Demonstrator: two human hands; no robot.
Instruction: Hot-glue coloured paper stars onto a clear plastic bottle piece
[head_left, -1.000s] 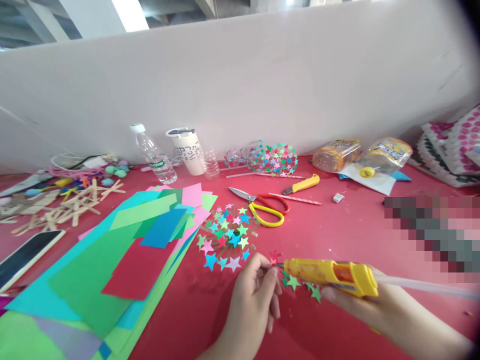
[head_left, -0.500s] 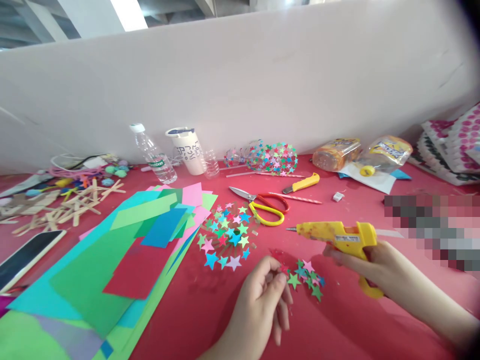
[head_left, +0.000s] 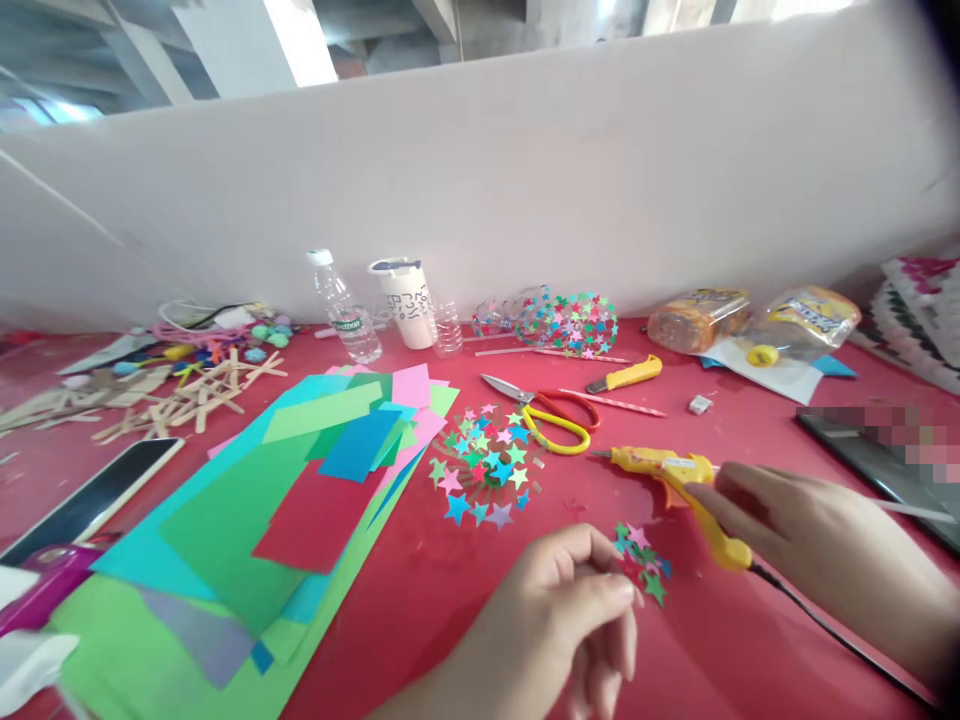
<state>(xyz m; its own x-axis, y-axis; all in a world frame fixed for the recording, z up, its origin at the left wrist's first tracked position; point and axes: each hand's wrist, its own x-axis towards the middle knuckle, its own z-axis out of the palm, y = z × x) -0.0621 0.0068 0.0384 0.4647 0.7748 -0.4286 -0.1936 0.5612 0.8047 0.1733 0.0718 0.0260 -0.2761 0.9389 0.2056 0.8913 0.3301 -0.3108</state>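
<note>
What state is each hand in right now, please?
Left hand: loosely curled; whether it holds anything cannot be told.
Right hand: at the yellow glue gun; grip unclear.

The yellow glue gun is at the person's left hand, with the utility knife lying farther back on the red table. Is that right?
Not quite: the yellow glue gun is at the right hand, not the left hand, as the head view shows. The utility knife does lie farther back on the red table.

— The yellow hot-glue gun (head_left: 645,460)?
— On its side, nozzle (head_left: 601,454) pointing left, black cord (head_left: 817,625) trailing from the handle (head_left: 716,527).
— And the paper stars (head_left: 646,562)?
— Green, pink, red and blue, loosely heaped near the gun.
</note>
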